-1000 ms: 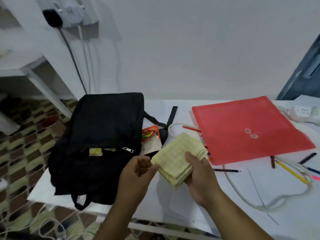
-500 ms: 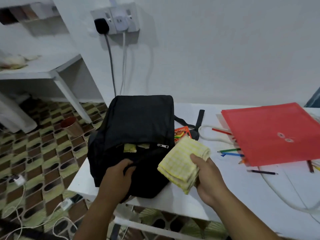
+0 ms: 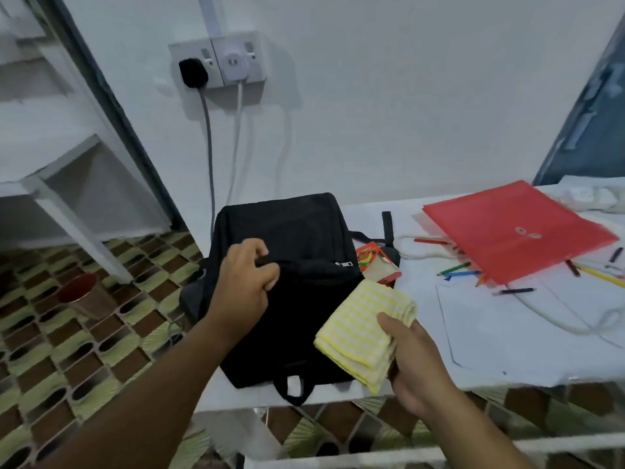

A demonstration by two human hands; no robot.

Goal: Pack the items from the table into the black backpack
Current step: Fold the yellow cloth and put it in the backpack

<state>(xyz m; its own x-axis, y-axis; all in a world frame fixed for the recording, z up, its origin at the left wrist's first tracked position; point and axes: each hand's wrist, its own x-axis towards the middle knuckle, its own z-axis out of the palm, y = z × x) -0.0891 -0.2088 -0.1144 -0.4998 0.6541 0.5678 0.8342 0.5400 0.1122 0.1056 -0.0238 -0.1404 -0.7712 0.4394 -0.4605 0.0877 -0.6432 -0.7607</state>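
Half hidden under the red folder: coloured pencils. Cut off at right edge: power strip. Unreadable: orange packet print.

Bare white table open right of the black backpack, hemmed farther back by scattered pencils, red folder, white cord; orange box against the backpack's right side.

Black backpack lies flat on the table's left end; folded yellow checked cloth overlaps it.
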